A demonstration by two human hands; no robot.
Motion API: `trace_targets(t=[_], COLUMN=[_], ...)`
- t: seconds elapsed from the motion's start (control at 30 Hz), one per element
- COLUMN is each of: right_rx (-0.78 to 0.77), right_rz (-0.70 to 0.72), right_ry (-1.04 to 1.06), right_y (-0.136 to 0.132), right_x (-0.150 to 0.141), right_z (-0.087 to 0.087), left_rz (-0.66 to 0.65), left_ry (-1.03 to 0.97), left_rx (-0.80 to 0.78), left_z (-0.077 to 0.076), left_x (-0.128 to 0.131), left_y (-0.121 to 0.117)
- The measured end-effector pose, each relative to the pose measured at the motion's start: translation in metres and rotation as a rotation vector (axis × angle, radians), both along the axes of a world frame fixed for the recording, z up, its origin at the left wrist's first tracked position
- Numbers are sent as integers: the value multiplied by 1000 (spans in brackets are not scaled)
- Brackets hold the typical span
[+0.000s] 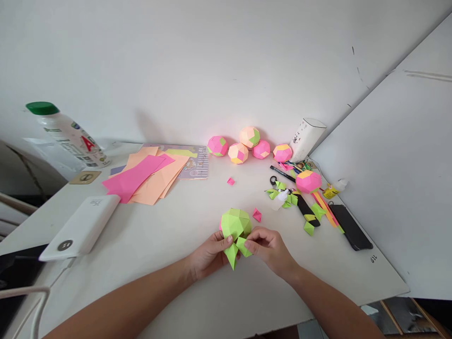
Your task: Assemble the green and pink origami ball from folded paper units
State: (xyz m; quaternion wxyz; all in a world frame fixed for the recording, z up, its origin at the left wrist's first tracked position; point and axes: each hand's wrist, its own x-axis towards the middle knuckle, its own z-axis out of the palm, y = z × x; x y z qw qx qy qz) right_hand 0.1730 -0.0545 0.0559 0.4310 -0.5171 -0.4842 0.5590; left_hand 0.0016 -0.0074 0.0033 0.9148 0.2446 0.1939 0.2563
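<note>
A partly built paper ball (236, 223), mostly light green with a bit of pink at its left side, is held low over the white table. My left hand (212, 254) grips it from the left, thumb pressed on a green flap whose tip points down. On the right, my right hand (270, 249) pinches a green folded paper piece (243, 246) at the ball's lower edge. Whether that piece is joined to the ball I cannot tell. Just behind the right hand lies a small pink folded piece (257, 215), and another pink piece (230, 181) sits farther back.
Finished paper balls (238, 153) stand along the wall. Pink and orange sheets (141, 176) lie left, near a bottle (72, 136) and a white power bank (83, 226). At right are green folded pieces (309, 228), a glue bottle (334, 188) and a black phone (350, 226).
</note>
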Motion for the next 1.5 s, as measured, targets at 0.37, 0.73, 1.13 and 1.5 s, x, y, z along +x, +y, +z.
trace_targets(t=[0.37, 0.73, 1.13, 1.5], right_rx=[53, 51, -154, -101], right_rz=[-6, -12, -12, -122], right_ry=[-57, -20, 104, 85], right_y=[1, 2, 5, 3], right_x=[2, 4, 3, 1], right_z=[-2, -6, -14, -13], left_rz=[-14, -6, -40, -43], left_ry=[12, -8, -71, -22], left_rx=[2, -12, 113, 180], left_z=[-4, -1, 8, 13], left_x=[-1, -1, 1, 2], left_y=[1, 0, -2, -5])
